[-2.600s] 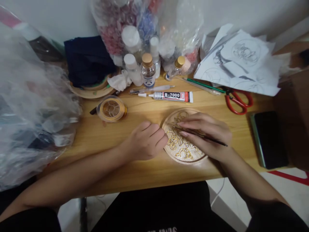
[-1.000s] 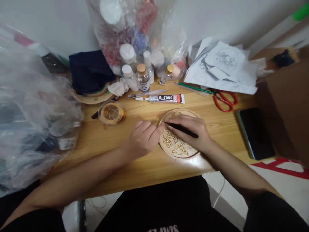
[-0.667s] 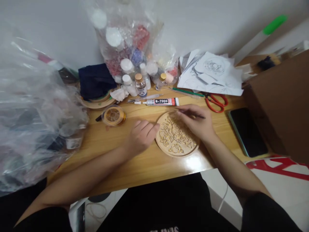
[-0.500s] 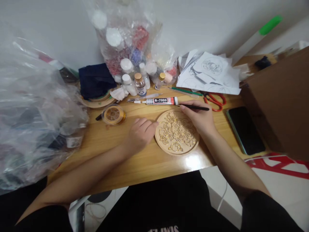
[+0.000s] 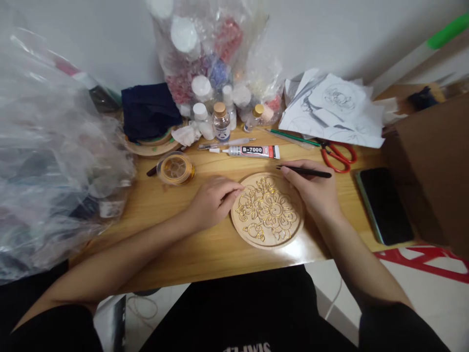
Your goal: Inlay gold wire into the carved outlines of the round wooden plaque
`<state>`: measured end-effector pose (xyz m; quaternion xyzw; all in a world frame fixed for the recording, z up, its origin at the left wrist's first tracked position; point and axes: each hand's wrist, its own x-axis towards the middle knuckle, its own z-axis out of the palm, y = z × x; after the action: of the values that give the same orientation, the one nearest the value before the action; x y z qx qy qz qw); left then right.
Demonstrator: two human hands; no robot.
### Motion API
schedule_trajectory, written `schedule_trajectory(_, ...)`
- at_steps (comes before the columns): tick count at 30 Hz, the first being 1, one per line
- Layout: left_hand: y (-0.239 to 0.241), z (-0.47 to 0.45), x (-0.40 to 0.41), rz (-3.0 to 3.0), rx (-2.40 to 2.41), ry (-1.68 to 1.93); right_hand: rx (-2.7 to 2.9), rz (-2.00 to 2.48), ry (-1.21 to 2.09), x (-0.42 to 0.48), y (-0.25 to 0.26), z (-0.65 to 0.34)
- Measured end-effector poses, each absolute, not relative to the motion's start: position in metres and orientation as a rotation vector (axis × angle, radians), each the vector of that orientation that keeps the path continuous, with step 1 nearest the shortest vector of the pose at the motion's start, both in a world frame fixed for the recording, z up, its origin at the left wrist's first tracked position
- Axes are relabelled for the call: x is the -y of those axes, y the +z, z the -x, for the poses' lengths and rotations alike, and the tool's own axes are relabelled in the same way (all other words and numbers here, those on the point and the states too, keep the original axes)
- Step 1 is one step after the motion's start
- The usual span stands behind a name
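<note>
A round wooden plaque (image 5: 269,242) with a raised rim lies on the table, its floral pattern outlined in gold wire. My left hand (image 5: 214,203) rests at the plaque's left rim, fingers curled, with thumb and forefinger pinched at the edge. In my right hand (image 5: 317,188) are black tweezers (image 5: 311,172), held like a pen, their tip pointing left just above the plaque's far edge. Whether the tip grips anything is too small to tell. Beyond the plaque lies a B-7000 glue tube (image 5: 252,151). A spool of gold wire (image 5: 176,168) sits to the left.
Small bottles (image 5: 222,124) and clear bags of jars (image 5: 216,63) stand along the wall. Orange-handled scissors (image 5: 339,157), a phone (image 5: 383,205), a cardboard box (image 5: 432,166) and printed sheets (image 5: 335,107) are on the right. A large plastic bag (image 5: 58,171) fills the left.
The plaque has turned slightly clockwise under my left hand, whose forefinger now stretches further over the rim. My right hand keeps the tweezers near the far edge. The camera view has shifted a little.
</note>
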<state>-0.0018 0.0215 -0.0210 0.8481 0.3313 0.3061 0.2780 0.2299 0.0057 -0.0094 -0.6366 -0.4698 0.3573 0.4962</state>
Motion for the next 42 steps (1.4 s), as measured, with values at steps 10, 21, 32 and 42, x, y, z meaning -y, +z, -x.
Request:
schedule_trajectory(10,-0.024,-0.003,-0.02,-2.334,-0.939,0.833,1.865,1.1,0.745,0.003,-0.003,-0.218)
schedule_trajectory(21,-0.028,-0.002,-0.02,-2.372,-0.92,0.85,1.875,1.187,0.807,0.0,-0.008,-0.217)
schedule_trajectory(32,-0.029,-0.001,-0.018,-2.613,-0.952,0.76,1.853,1.198,0.834,0.001,-0.005,-0.219)
schedule_trajectory(42,-0.023,-0.002,-0.018,-2.839,-0.915,0.752,1.861,1.181,0.84,0.0,-0.007,-0.22)
